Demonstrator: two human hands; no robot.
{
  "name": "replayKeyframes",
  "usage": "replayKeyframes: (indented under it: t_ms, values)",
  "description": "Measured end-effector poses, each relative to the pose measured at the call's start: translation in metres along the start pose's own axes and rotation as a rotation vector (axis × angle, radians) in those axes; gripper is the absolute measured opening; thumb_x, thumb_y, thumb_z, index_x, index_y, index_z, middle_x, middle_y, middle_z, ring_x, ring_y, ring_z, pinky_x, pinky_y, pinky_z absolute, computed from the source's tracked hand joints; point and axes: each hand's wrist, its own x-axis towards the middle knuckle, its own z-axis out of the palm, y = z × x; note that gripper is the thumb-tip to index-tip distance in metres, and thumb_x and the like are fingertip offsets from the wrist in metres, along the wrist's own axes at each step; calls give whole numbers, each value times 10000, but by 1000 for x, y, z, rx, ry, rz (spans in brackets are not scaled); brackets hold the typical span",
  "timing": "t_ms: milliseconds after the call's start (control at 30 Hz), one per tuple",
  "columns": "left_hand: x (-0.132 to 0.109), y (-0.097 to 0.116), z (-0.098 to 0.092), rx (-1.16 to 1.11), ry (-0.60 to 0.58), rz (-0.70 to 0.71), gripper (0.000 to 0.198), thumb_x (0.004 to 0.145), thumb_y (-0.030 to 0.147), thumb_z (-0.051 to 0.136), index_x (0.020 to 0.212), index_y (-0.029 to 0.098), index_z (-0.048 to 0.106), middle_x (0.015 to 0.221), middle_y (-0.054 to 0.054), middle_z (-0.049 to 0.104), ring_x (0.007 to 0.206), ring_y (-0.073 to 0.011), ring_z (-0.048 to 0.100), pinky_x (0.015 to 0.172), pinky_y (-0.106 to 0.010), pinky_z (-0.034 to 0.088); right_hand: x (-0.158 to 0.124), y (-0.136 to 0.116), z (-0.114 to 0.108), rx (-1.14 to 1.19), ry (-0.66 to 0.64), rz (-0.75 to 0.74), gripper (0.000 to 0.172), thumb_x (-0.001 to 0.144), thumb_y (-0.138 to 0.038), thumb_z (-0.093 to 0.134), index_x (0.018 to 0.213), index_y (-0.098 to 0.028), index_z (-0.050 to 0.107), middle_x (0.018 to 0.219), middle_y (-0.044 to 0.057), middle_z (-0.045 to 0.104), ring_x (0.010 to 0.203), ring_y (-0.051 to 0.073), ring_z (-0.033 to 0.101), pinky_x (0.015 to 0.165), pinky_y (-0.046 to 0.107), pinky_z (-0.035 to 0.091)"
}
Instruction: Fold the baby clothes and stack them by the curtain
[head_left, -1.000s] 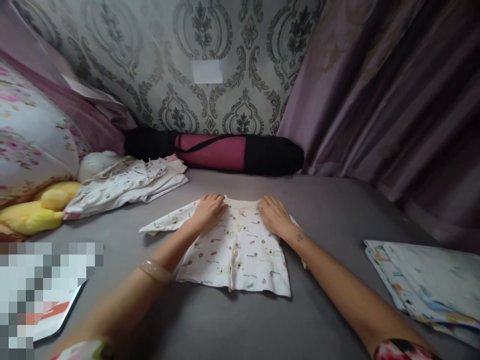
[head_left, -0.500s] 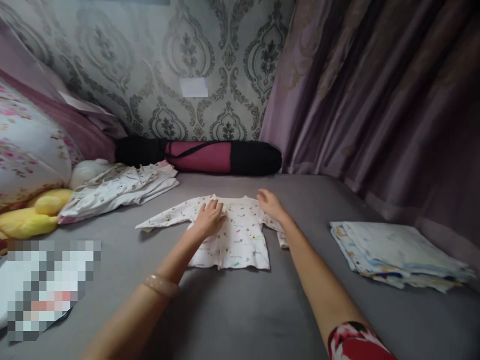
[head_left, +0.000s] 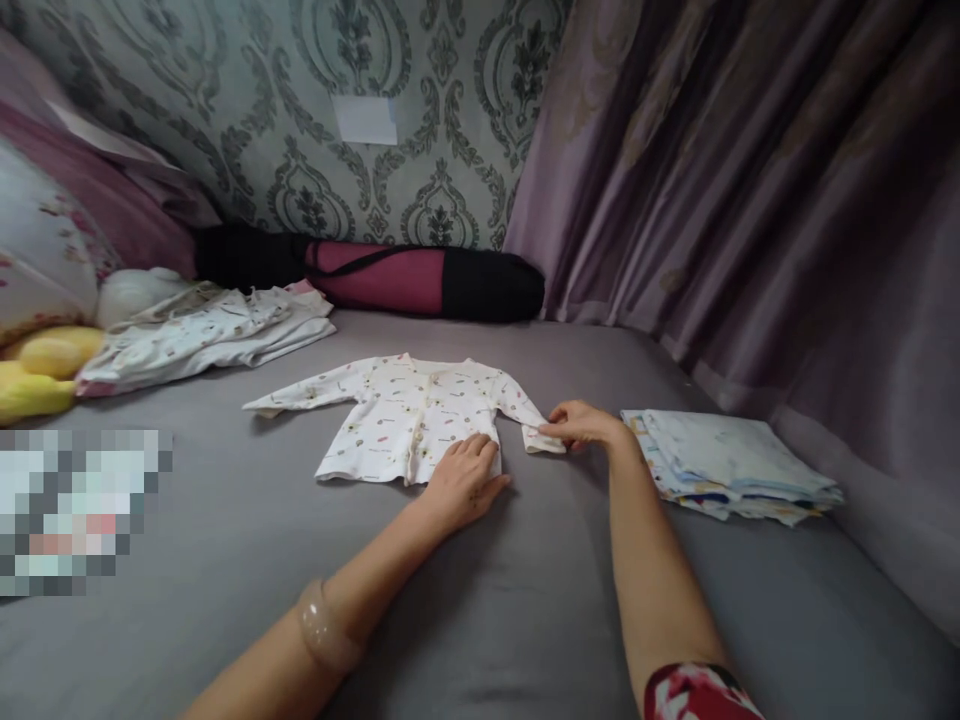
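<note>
While the left hand [head_left: 463,482] lies open on the little shirt [head_left: 409,415] on the bed [head_left: 480,600], the right hand [head_left: 581,425] pinches its sleeve end. Best to fold it in slowly, pressing the shirt flat.

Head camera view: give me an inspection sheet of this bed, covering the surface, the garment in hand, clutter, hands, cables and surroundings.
Surface: smooth grey bed sheet.
Job's things: small white printed long-sleeved baby shirt, flat, front up, sleeves spread.
Clutter: folded stack of pale printed cloths to the right; loose heap of white printed garments and yellow soft toy to the left.
Hands: left hand open, fingers on the shirt's hem; right hand pinching one sleeve cuff.
Cables: nothing seen.
Surroundings: grey damask wallpaper, purple curtain, maroon and black roll bag against the wall.
</note>
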Motion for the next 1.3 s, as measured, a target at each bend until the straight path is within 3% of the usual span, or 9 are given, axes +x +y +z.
replayKeyframes:
  t_ms: [200, 300, 367, 433, 600, 800, 967, 1133, 1300]
  values:
    - [-9, -7, 15, -67, 123, 15, 575, 832, 517, 627, 1264, 175, 464, 1358, -175, 508, 1305, -324, 456, 1070, -472, 401, 2, -4, 1, -153, 65, -78, 258, 722, -176, 708, 969, -153, 638, 833, 23, 659, 631, 115, 583, 532, 202, 420]
    - [-11, -10, 20, -73, 154, 0, 547, 832, 417, 659, 1278, 176, 454, 1363, -178, 501, 1266, -312, 495, 1045, -469, 434, -6, -9, -7, -248, 297, -209, 217, 772, -95, 579, 964, -171, 647, 908, 43, 649, 805, 148, 597, 666, 220, 428]
    - [-11, -11, 21, -78, 161, -2, 532, 829, 363, 669, 1276, 170, 456, 1355, -178, 504, 1249, -309, 506, 1035, -463, 447, -16, -12, -14, -337, 527, -343, 308, 797, -45, 485, 1017, -189, 646, 1013, 66, 627, 943, 167, 576, 785, 243, 416]
    - [-12, -12, 21, -87, 162, 5, 519, 822, 343, 678, 1263, 169, 467, 1343, -172, 511, 1241, -310, 510, 1028, -461, 454, -26, -13, -19, -438, 612, -392, 401, 777, 1, 445, 1042, -210, 659, 1089, 80, 603, 1040, 188, 547, 857, 269, 394]
    - [-13, -11, 17, -106, 161, 10, 448, 817, 325, 685, 1201, 181, 506, 1307, -150, 524, 1207, -298, 520, 1007, -450, 467, -34, -3, -26, -575, 263, -4, 393, 705, -4, 559, 978, -227, 734, 1096, 96, 652, 1073, 250, 571, 830, 299, 415]
    - [-12, -7, 10, -92, 138, -17, 324, 820, 307, 683, 1097, 198, 555, 1194, -109, 566, 1077, -263, 554, 924, -419, 497, -10, 14, -22, -385, 429, 60, 329, 920, -213, 432, 1101, -215, 707, 1134, 104, 693, 1045, 224, 632, 814, 285, 438]
    - [-11, -6, 6, -82, 109, 15, 179, 905, 346, 559, 998, 196, 586, 1067, -89, 598, 981, -238, 559, 864, -396, 498, 10, 22, -6, -370, 536, 164, 347, 925, -336, 474, 1122, -152, 692, 1178, 177, 665, 1089, 259, 623, 850, 321, 458]
    - [-10, -7, 7, -87, 119, 36, 208, 938, 358, 488, 991, 191, 599, 1048, -94, 602, 966, -230, 555, 861, -392, 491, 21, 31, -7, -300, 416, 207, 381, 849, -403, 568, 1094, -143, 699, 1111, 168, 693, 1034, 269, 649, 778, 302, 469]
    - [-11, -8, 7, -92, 121, 42, 216, 944, 357, 472, 982, 191, 603, 1039, -95, 602, 965, -228, 555, 858, -392, 491, 28, 35, -12, -235, 345, 163, 242, 734, -247, 607, 932, -192, 735, 917, 89, 731, 858, 217, 682, 650, 248, 444]
